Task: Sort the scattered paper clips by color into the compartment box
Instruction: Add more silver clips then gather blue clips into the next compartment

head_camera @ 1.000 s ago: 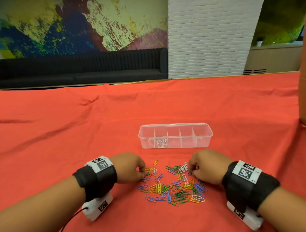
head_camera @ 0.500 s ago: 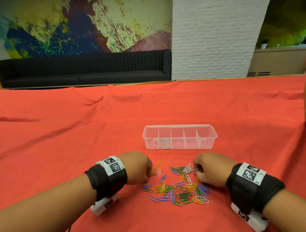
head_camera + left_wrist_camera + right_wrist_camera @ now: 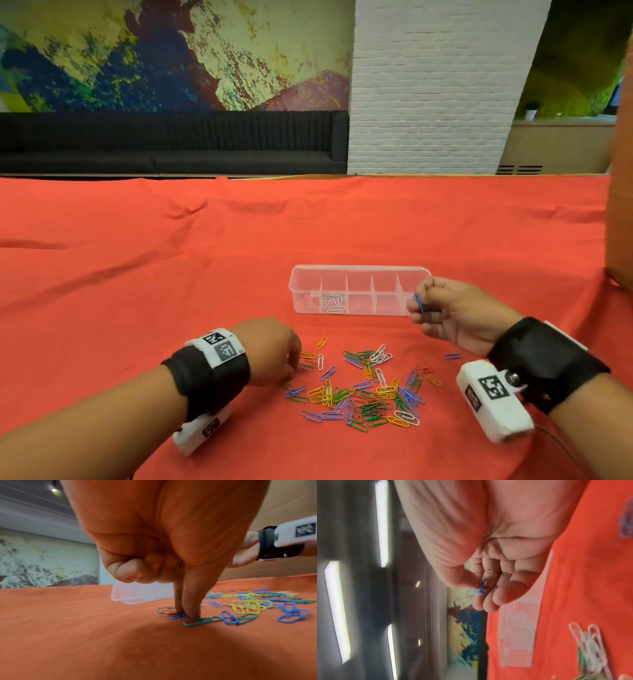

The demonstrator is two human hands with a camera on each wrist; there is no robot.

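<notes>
A clear compartment box (image 3: 359,272) stands on the red cloth, with white clips (image 3: 334,303) in its second compartment from the left. A pile of mixed-colour paper clips (image 3: 370,390) lies in front of it. My right hand (image 3: 418,306) is raised at the box's right end and pinches a blue clip (image 3: 481,589) between thumb and fingers. My left hand (image 3: 291,370) is down at the pile's left edge. Its thumb and forefinger (image 3: 190,609) pinch down on a blue clip (image 3: 178,616) on the cloth, beside a green clip (image 3: 200,620); the other fingers are curled.
Wrinkled red cloth (image 3: 171,274) covers the whole table. A brown cardboard box (image 3: 620,205) stands at the right edge. One stray clip (image 3: 454,356) lies right of the pile. A black sofa (image 3: 171,144) and a white brick pillar are behind the table.
My right hand has lifted from the pile and moved up to the box's right end with a blue clip. My left hand stays at the pile's left edge.
</notes>
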